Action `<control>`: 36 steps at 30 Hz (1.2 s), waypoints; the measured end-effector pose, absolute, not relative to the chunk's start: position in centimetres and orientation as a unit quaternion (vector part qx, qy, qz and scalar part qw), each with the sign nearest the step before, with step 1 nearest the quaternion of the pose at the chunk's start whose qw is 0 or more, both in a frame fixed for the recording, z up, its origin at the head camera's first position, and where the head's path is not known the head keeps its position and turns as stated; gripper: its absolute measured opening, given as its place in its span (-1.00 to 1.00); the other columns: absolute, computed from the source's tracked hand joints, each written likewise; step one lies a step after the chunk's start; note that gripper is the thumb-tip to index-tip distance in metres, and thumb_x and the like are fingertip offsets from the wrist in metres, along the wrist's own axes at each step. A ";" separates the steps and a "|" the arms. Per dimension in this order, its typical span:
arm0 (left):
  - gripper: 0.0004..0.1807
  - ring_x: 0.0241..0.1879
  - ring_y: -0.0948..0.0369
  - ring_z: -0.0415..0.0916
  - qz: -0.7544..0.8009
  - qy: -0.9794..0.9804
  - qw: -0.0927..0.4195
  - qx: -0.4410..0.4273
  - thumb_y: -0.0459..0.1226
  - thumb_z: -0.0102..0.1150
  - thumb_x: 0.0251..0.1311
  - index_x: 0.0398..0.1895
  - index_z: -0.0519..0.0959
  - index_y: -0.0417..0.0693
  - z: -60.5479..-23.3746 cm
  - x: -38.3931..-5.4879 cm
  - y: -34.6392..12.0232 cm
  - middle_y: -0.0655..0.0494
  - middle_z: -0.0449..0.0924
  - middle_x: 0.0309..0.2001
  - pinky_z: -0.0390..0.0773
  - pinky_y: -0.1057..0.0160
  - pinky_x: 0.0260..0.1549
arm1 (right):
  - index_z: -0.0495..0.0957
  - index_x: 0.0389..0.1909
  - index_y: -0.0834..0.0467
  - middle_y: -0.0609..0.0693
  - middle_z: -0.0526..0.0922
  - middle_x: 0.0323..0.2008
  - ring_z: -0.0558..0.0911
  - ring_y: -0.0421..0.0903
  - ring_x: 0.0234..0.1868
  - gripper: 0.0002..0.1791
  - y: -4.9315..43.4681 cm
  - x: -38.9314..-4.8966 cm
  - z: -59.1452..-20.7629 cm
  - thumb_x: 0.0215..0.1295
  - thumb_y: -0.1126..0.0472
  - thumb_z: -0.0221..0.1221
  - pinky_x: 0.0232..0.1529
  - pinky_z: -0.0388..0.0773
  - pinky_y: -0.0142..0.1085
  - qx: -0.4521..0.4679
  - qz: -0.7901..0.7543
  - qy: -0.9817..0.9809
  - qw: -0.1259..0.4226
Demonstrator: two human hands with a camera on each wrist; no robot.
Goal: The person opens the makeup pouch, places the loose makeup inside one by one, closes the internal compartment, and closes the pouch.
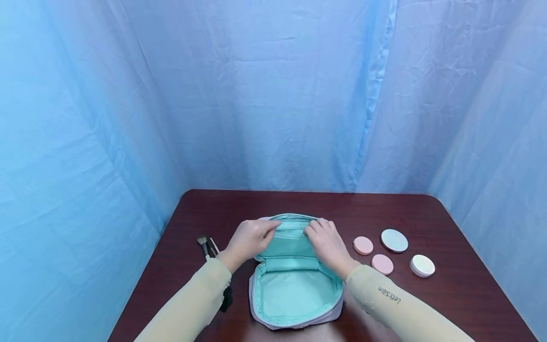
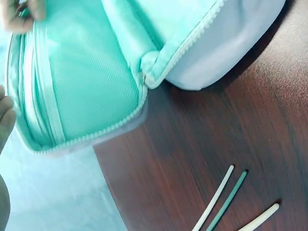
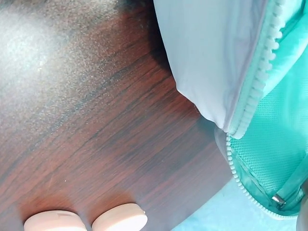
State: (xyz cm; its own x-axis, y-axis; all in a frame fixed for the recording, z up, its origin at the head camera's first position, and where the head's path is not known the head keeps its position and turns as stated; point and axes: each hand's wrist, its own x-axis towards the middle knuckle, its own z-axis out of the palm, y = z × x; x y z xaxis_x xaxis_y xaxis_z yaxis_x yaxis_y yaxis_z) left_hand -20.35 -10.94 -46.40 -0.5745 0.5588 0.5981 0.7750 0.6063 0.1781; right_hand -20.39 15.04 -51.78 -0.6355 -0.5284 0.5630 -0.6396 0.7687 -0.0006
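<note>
An unzipped cosmetic bag lies on the table, pale lilac outside and mint green inside, its lid folded up at the back. Along the lid's top runs an inner pocket with a zip. My left hand holds the lid at its upper left, thumb and fingers near the rim. At the lid's upper right, my right hand grips with curled fingers by the pocket's edge. A small metal zip pull shows near that hand in the right wrist view. The fingertips are partly hidden.
To the right lie two pink round compacts, a silver-rimmed round case and a white round compact. Makeup brushes lie left of the bag, partly under my left forearm. Blue curtains surround the dark table.
</note>
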 end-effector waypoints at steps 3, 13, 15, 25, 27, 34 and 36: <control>-0.83 -0.73 0.42 0.22 -0.182 -0.871 0.219 -0.401 -0.38 0.25 0.35 -0.11 0.76 -0.01 -46.3 -20.0 -10.2 0.20 0.63 -0.54 0.25 0.48 -0.71 | 0.54 -0.28 0.12 0.02 0.54 -0.28 0.49 0.03 -0.21 -0.87 15.2 -20.3 -51.8 0.42 0.37 0.05 -0.23 0.39 -0.10 0.329 0.103 -0.896 0.281; -0.78 -0.24 0.21 0.70 -0.095 -0.904 0.118 -0.399 -0.32 0.22 0.38 0.03 0.69 0.03 -47.2 -19.6 -9.6 0.14 0.76 -0.02 0.64 0.29 -0.51 | 0.55 -0.31 0.10 0.01 0.59 -0.28 0.52 0.02 -0.24 -0.88 15.5 -20.5 -52.0 0.35 0.39 0.16 -0.23 0.42 -0.11 0.341 0.094 -0.883 0.308; -0.73 -0.13 0.20 0.72 -0.079 -0.903 0.124 -0.403 -0.32 0.22 0.39 0.10 0.68 0.02 -47.4 -19.5 -9.8 0.13 0.74 0.05 0.72 0.25 -0.37 | 0.55 -0.31 0.09 0.00 0.59 -0.28 0.52 0.02 -0.23 -0.88 15.6 -20.5 -52.1 0.33 0.39 0.18 -0.23 0.43 -0.10 0.343 0.091 -0.882 0.312; -0.60 0.06 0.16 0.67 -0.126 -0.910 0.111 -0.378 -0.32 0.24 0.39 0.27 0.61 -0.04 -47.8 -19.3 -9.2 0.08 0.68 0.17 0.73 0.20 -0.14 | 0.53 -0.33 0.09 0.00 0.59 -0.30 0.53 0.01 -0.25 -0.80 15.9 -20.6 -52.2 0.46 0.32 -0.03 -0.19 0.45 -0.08 0.349 0.098 -0.873 0.325; -0.59 0.14 0.16 0.64 -0.124 -0.914 0.100 -0.373 -0.32 0.22 0.41 0.29 0.59 -0.03 -47.7 -19.3 -9.1 0.08 0.66 0.19 0.72 0.18 -0.06 | 0.52 -0.33 0.09 0.00 0.58 -0.31 0.53 0.01 -0.26 -0.79 15.9 -20.5 -52.1 0.47 0.32 -0.04 -0.18 0.45 -0.07 0.351 0.098 -0.872 0.326; -0.77 -0.11 0.21 0.71 -0.113 -0.910 0.124 -0.380 -0.35 0.21 0.39 0.04 0.71 0.03 -47.8 -19.5 -9.0 0.15 0.76 -0.04 0.73 0.25 -0.26 | 0.53 -0.34 0.10 0.00 0.60 -0.31 0.54 0.02 -0.25 -0.82 15.9 -20.4 -52.0 0.43 0.35 0.01 -0.17 0.46 -0.05 0.355 0.104 -0.868 0.332; -0.79 -0.29 0.23 0.70 -0.113 -0.907 0.129 -0.385 -0.36 0.23 0.38 -0.03 0.73 0.06 -47.6 -19.6 -9.0 0.17 0.78 -0.17 0.68 0.30 -0.42 | 0.52 -0.34 0.10 0.00 0.59 -0.32 0.54 0.02 -0.25 -0.83 15.9 -20.3 -52.1 0.42 0.36 0.01 -0.18 0.46 -0.05 0.355 0.107 -0.867 0.332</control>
State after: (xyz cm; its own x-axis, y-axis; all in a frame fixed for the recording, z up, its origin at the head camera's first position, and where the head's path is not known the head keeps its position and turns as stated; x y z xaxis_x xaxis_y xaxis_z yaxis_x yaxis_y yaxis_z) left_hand -19.56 -8.99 -47.63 -0.6702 0.6693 0.3206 0.7276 0.6778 0.1059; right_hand -20.34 15.87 -52.08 -0.5271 -0.5451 0.6520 -0.6869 0.7250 0.0509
